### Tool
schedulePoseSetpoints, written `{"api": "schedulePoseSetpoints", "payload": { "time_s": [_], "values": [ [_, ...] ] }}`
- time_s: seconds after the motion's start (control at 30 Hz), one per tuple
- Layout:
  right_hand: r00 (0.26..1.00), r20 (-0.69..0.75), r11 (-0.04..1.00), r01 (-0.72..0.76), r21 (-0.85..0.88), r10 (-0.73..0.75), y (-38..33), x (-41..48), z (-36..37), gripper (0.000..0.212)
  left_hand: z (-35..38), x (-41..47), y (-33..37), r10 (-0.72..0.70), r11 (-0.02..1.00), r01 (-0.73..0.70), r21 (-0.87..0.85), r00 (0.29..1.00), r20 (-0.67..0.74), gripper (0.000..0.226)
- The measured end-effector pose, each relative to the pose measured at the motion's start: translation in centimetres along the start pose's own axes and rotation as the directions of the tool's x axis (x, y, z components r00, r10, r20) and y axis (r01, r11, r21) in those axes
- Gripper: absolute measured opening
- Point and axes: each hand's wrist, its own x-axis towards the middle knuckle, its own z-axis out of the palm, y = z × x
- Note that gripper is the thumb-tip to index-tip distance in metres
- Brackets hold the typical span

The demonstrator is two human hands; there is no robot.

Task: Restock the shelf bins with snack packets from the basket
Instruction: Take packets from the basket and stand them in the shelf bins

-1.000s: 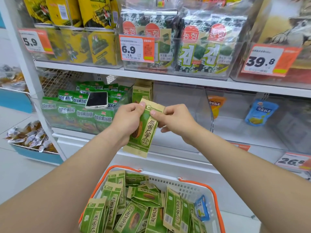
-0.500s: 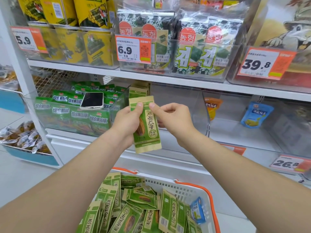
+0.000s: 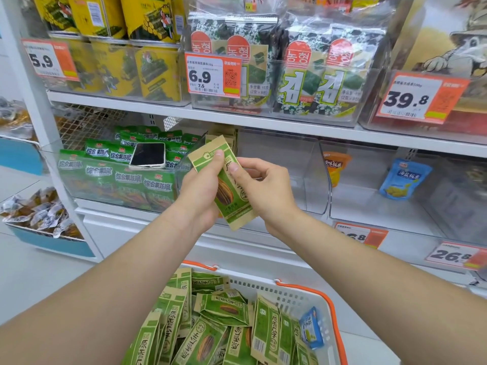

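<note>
**A:** Head view. How far along with the restocking?

**B:** Early, judging from here. In the basket [image 3: 334, 320], a heap of green packets [image 3: 210, 330] waiting, filling it almost to the rim, plus a blue packet [image 3: 312, 327] against the right wall. In the clear bin [image 3: 290, 175] behind the hands, only a few standing packets [image 3: 224, 133] at the back left corner, otherwise mostly bare.

**A:** And the one being handled?

**B:** A single sunflower seed packet [image 3: 229, 185], raised just before the front wall of that bin, tilted with its top toward the upper left. Not yet inside.

**A:** Position against the fingers?

**B:** Pinched from both sides. Left hand [image 3: 200, 191]: thumb pressed on the upper front face, other fingers curled behind. Right hand [image 3: 266, 191]: thumb on the front near the middle, fingers wrapped behind the right edge. Lower end hanging free below both hands.

**A:** Anything else nearby?

**B:** A phone [image 3: 148, 156], lying on the green crisp packets [image 3: 126, 177] in the next bin to the left.
</note>
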Motion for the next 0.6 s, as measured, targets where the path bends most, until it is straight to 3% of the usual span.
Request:
{"api": "schedulePoseSetpoints", "payload": {
  "time_s": [0.17,0.23,0.33,0.47,0.53,0.6],
  "values": [
    [0.988,0.008,0.983,-0.155,0.094,0.155,-0.7,0.3,0.0,0.014,-0.2,-0.1,0.5,-0.034,0.998,0.035,-0.049,0.999,0.008,0.052],
    [0.968,0.042,0.955,-0.251,0.157,0.248,-0.8,0.4,-0.2,0.014,-0.2,0.0,0.6,-0.033,0.998,0.033,-0.058,0.999,0.002,0.050],
    [0.963,0.058,0.950,-0.270,0.159,0.264,-0.9,0.8,-0.3,0.021,-0.2,0.2,0.7,0.002,0.998,-0.006,-0.060,0.998,-0.059,0.041],
    [0.969,0.158,0.974,-0.162,-0.161,0.187,-0.6,1.9,-0.7,0.033,-0.6,0.7,1.2,0.056,0.992,-0.042,0.116,0.992,-0.117,0.028],
    [0.953,0.235,0.973,-0.154,-0.174,0.193,-0.9,2.1,-1.2,0.024,-1.0,0.8,1.5,0.134,0.952,-0.112,0.285,0.989,-0.062,0.029],
    [0.968,0.220,0.978,-0.077,-0.195,0.120,-0.8,2.4,-1.5,0.016,-1.3,0.9,2.0,0.167,0.904,-0.160,0.396,0.986,0.016,0.037]
  ]
}}
